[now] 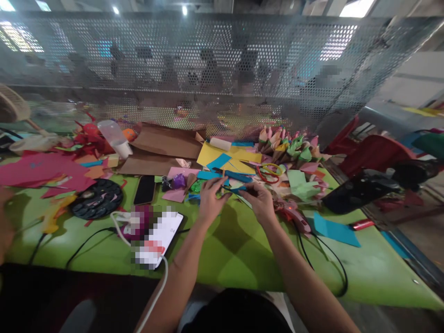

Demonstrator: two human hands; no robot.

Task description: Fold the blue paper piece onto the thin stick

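Note:
My left hand (210,200) and my right hand (260,200) are over the green table (243,249), close together. Between them lies a thin dark stick with a blue paper strip (236,188). The fingers of my right hand pinch one end of it. My left fingers curl on the other end. Yellow paper sheets (225,157) and blue scraps (217,163) lie just beyond the hands. Red-handled scissors (268,173) rest to the right of the yellow sheets. Whether the strip is wrapped round the stick I cannot tell.
A pink glue gun (293,215) with a black cord lies right of my right hand. Folded paper cones (291,145) are piled behind. A dark phone (144,189), a lit phone (157,238) with a white cable, a round black tray (97,199), brown card and a perforated metal screen (222,69) surround the space.

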